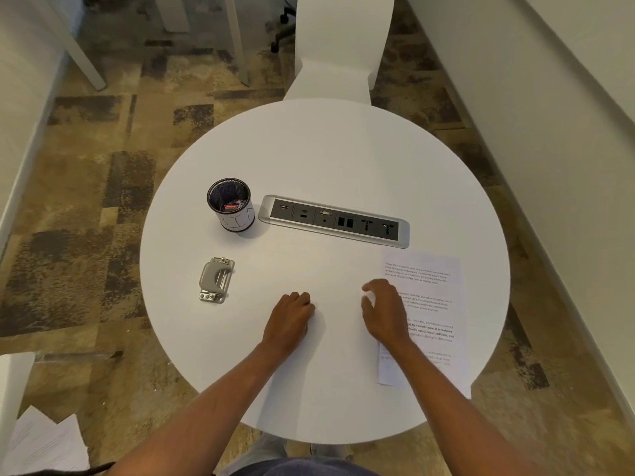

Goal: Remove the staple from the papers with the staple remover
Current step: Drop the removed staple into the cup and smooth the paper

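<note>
The printed papers (429, 297) lie flat at the right side of the round white table (326, 159). My right hand (385, 309) hovers over their left edge, fingers curled and apart, holding nothing. The staple itself is too small to make out. The grey and metal staple remover (216, 280) lies at the left of the table, well apart from both hands. My left hand (292, 316) rests on the table near the front middle with its fingers curled under, nothing in it.
A black mesh cup (231, 205) labelled "BIN" stands behind the staple remover, with small scraps inside. A silver power and port strip (335, 220) is set into the table's middle. A white chair (338, 46) stands behind the table. Loose sheets (44, 441) lie on the floor at lower left.
</note>
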{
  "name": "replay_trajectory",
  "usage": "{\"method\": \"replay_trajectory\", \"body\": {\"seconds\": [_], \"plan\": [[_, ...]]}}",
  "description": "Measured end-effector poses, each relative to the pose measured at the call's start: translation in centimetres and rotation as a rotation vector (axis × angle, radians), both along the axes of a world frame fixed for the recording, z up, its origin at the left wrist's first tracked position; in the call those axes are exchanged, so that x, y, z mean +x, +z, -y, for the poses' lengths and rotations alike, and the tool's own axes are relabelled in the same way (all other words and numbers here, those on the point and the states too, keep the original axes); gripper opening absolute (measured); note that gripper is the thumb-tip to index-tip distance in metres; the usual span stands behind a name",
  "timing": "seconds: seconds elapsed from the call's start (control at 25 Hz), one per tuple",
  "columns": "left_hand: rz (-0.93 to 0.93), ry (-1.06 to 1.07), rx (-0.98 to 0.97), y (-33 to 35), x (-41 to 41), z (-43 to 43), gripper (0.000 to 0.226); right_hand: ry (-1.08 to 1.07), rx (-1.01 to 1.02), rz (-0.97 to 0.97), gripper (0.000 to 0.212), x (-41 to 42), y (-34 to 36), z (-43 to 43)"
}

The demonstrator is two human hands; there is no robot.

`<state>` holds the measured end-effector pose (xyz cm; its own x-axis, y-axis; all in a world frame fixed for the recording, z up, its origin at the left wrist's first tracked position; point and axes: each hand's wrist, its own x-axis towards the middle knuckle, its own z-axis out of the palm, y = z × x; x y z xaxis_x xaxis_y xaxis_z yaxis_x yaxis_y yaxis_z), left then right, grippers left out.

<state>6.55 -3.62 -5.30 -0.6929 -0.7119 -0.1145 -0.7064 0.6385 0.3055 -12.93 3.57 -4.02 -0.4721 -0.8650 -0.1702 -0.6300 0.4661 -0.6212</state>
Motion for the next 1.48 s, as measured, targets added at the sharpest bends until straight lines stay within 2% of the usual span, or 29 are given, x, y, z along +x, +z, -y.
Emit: {"method": "replay_trajectory", "body": {"seconds": [0.12,0.2,0.48,0.6,0.72,0.96,1.12,1.48], "plan": [[0.010,0.058,0.051,-0.1,-0.5,0.1,0.017,0.006,0.039,-0.301,0.037,-0.7,-2.0,-3.2],[-0.020,0.120,0.099,-0.3,-0.6,0.3,0.017,0.042,0.090,-0.378,0.047,-1.2,-3.1,-4.6],[-0.114,0.326,0.301,-1.1,-1.1,0.8,0.016,0.078,0.083,-0.364,0.059,-1.6,-5.4,-6.4],[-0.282,0.433,0.408,-1.4,-0.4,1.1,0.008,0.069,0.068,-0.363,0.058,-1.7,-6.2,-6.7],[-0.410,0.470,0.452,-1.5,0.4,1.1,0.015,0.062,0.059,-0.363,0.058,-1.8,-6.7,-6.7],[-0.171,0.360,0.336,-1.4,-0.1,1.0,0.011,0.054,0.056,-0.370,0.058,-1.8,-7.3,-6.9],[-0.012,0.284,0.237,-1.1,-0.6,1.2,0.018,0.050,0.044,-0.373,0.058,-1.9,-7.6,-6.9],[0.194,-0.011,0.089,-0.8,-1.1,2.2,0.015,0.041,0.035,-0.378,0.058,-1.7,-7.6,-6.8]]}}
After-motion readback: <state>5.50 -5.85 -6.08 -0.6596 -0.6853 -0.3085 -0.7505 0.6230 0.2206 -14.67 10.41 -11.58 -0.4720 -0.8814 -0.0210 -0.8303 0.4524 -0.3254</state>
